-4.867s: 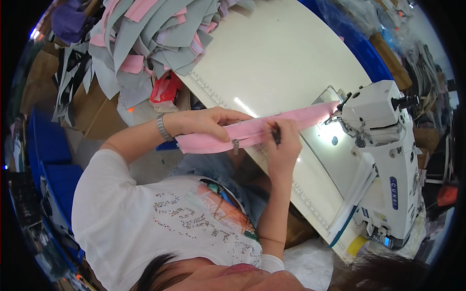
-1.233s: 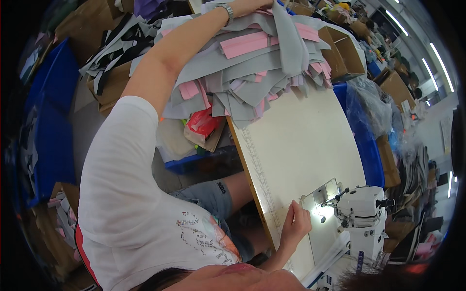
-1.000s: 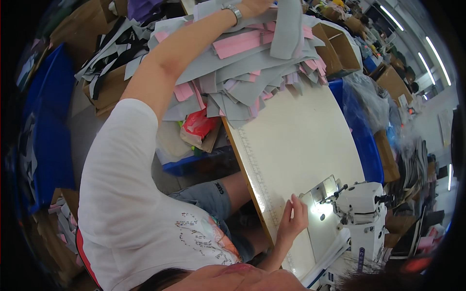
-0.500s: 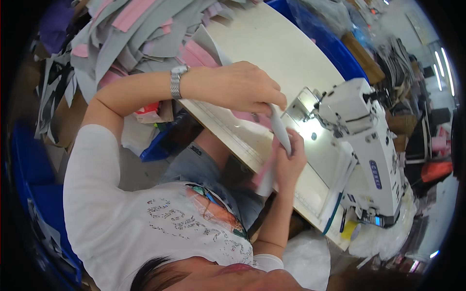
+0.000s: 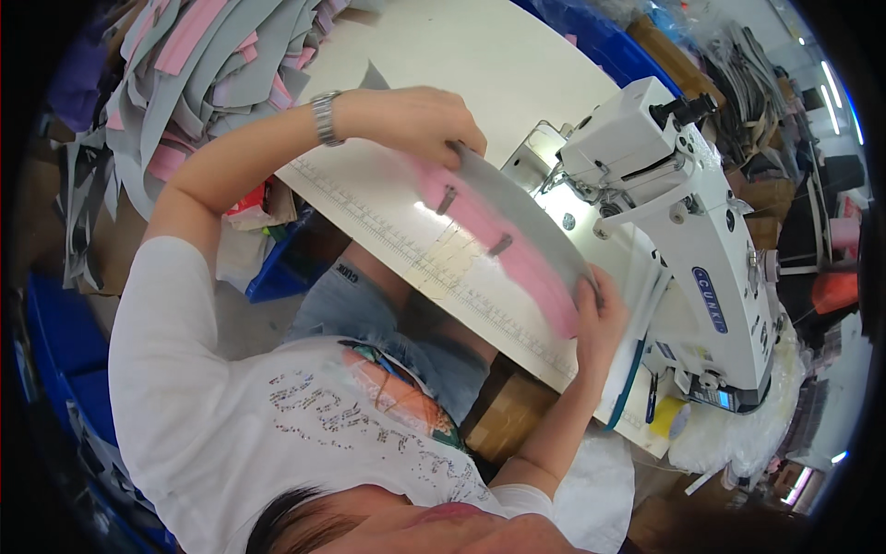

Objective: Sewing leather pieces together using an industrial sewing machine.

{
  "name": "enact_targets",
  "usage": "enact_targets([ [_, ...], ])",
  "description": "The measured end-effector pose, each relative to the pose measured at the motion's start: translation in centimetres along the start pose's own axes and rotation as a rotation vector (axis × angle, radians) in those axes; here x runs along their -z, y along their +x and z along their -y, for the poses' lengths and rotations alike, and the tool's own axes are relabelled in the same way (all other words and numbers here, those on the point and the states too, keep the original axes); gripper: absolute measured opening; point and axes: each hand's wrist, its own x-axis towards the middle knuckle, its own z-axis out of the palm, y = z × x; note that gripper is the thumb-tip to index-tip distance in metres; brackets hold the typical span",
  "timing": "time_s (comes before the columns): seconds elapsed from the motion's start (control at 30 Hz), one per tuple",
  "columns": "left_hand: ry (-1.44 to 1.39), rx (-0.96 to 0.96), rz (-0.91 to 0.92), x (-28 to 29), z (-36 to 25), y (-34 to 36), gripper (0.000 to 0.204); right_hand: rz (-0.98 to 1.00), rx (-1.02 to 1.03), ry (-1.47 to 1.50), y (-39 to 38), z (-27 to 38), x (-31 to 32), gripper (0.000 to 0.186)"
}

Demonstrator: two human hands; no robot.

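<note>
A long grey fabric strip [image 5: 517, 189] with a pink band along its near side stretches between my two hands. Two short dark tabs [image 5: 499, 245] show on the pink. My left hand [image 5: 420, 120], with a metal watch at the wrist, grips the strip's upper edge toward its left part. At the right end, my right hand [image 5: 600, 309] pinches the strip between thumb and fingers. The strip is held over the white table [image 5: 443, 55] at its near edge, just in front of the white sewing machine [image 5: 683, 194], whose lamp lights the needle area.
A heap of grey and pink strips [image 5: 212, 74] covers the table's left end. Along the near edge runs a printed ruler [image 5: 388, 245]. Yellow tape [image 5: 670, 418] and a pen [image 5: 652, 399] lie below the machine. A blue bin [image 5: 600, 46] stands behind the table.
The strip was bunched and turned on edge between my hands; now it is spread out with the pink band facing up. My right hand has moved right, and my left hand slightly left.
</note>
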Motion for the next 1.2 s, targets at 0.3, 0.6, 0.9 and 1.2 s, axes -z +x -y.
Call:
enact_targets([
  [0.3,0.559,-0.031,-0.568,-5.1,4.2,-5.1,0.019,0.472,0.684,-0.146,-4.8,4.1,-3.6,0.020],
  [0.6,0.617,0.167,-0.860,-5.5,4.2,-4.9,0.033,0.435,0.869,-0.250,-5.4,6.6,-12.1,0.040],
  [0.9,-0.083,0.162,-0.187,-5.0,4.7,-12.3,0.037,0.236,0.845,0.026,-5.4,5.7,-9.7,0.019],
  [1.2,-0.194,-0.172,-0.177,-8.5,-0.4,-8.2,0.018,-0.556,0.121,-0.821,-1.7,-3.7,2.7,0.021],
])
